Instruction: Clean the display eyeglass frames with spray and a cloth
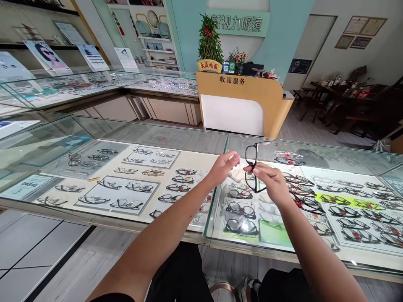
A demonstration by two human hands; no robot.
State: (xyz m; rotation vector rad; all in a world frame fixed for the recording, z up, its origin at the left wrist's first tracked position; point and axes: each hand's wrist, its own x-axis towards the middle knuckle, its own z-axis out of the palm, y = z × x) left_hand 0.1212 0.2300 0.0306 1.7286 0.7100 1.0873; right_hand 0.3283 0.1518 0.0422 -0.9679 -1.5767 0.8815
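Observation:
My right hand (270,180) grips a pair of black-framed eyeglasses (251,156) near the bridge, the frame turned upright above the glass counter. One temple arm sticks out to the right at the top. Just left of the glasses, my left hand (224,167) is closed on a crumpled white cloth (236,173), which hangs below its fingers. A small gap seems to lie between cloth and lenses. Under both hands, a glass display case (217,197) holds many eyeglasses, among them a dark pair (241,209) on a pale board.
A wooden service desk (231,86) with a potted plant (210,42) stands across the aisle. More glass cases (94,86) run along the left, topped with poster stands (47,58). Dark wooden furniture (340,94) is at the far right. The counter's front edge is close to my legs.

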